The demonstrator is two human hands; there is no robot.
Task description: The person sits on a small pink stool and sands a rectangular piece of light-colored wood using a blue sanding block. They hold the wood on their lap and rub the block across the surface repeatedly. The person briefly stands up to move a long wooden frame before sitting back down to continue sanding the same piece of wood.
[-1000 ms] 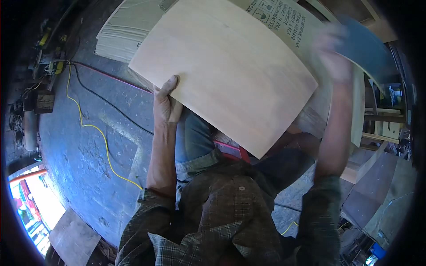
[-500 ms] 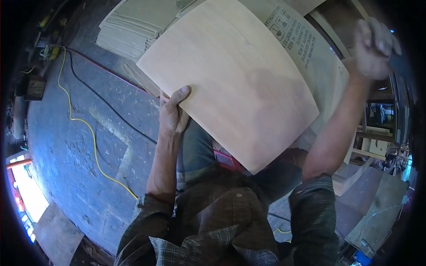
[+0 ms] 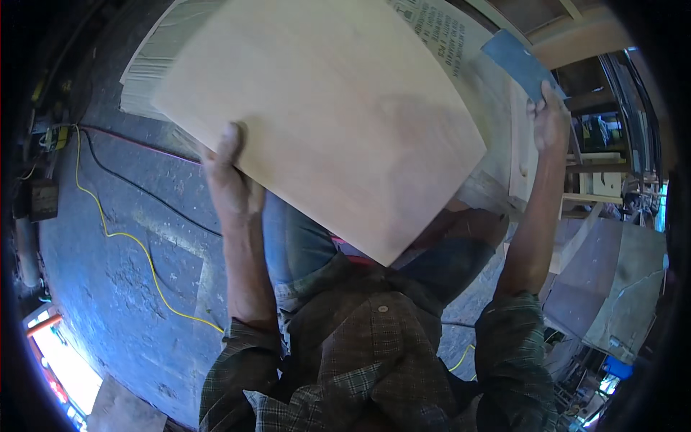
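Note:
My left hand (image 3: 234, 176) grips a pale, thin wooden panel (image 3: 324, 137) by its left edge, thumb on top and fingers hidden underneath. The panel is tilted above my knees, its near corner close to my shirt. Out to the right, apart from the panel, my right hand (image 3: 550, 124) is raised and pinches one end of a blue-grey sheet of sandpaper (image 3: 520, 63). The sheet bends slightly and points away from me.
Flattened cardboard (image 3: 155, 79) is stacked behind the panel, with a printed cardboard piece (image 3: 479, 93) to its right. A yellow cord (image 3: 147, 252) and a dark cable (image 3: 162, 191) cross the floor at left. Wooden framing (image 3: 583, 39) and a worn board (image 3: 619, 288) stand at right.
The panel and my left hand have shifted left in the picture. My right hand has come lower and left, and the sandpaper now shows plainly in it.

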